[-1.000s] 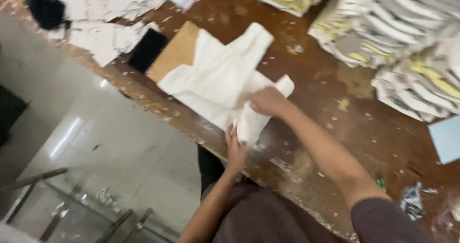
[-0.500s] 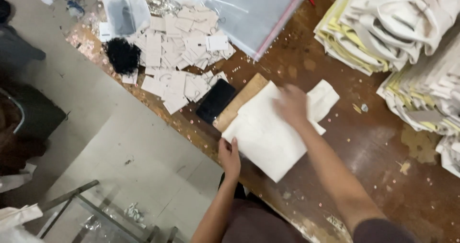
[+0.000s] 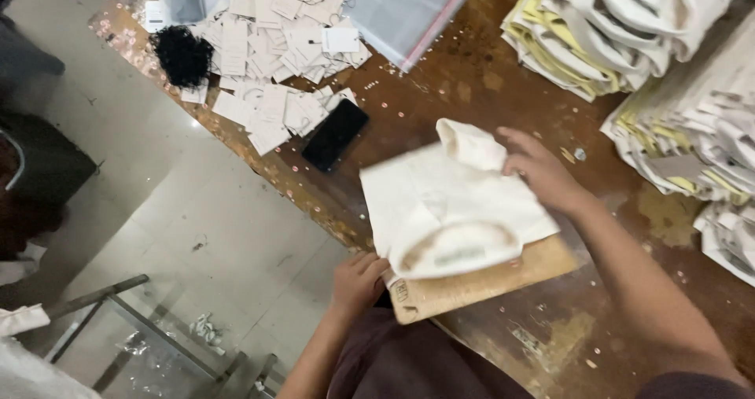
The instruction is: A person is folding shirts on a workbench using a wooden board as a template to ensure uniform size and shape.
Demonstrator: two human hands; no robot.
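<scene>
Head view, only one: worn brown wooden table [image 3: 472,84] with scuffs, pale stains and small specks scattered over it; edge runs diagonally, pale tiled floor [image 3: 197,234] below left, metal frame [image 3: 118,305] on the floor at the bottom left. Folded cream garment [image 3: 452,210] lies near the table edge on top of a tan cardboard sheet [image 3: 487,277], which sticks out under it along the near side. Right hand [image 3: 539,171] rests on the garment's far right corner, fingers spread flat, not clamped. Left hand [image 3: 358,281] at the table edge, fingers curled against the garment's near left corner and the cardboard; real pinch or just touching, cannot tell. Black phone [image 3: 334,134] just left of the garment, apart from it. Beyond it a heap of white paper tags [image 3: 267,61], a clump of black strings [image 3: 181,53], a clear plastic bag [image 3: 401,6]. Stacks of folded cream and yellow garments [image 3: 629,29] top right, cut off by the frame edge. Garment blurred by motion, its details unreadable. Dark shapes far left cut off, unclear.
</scene>
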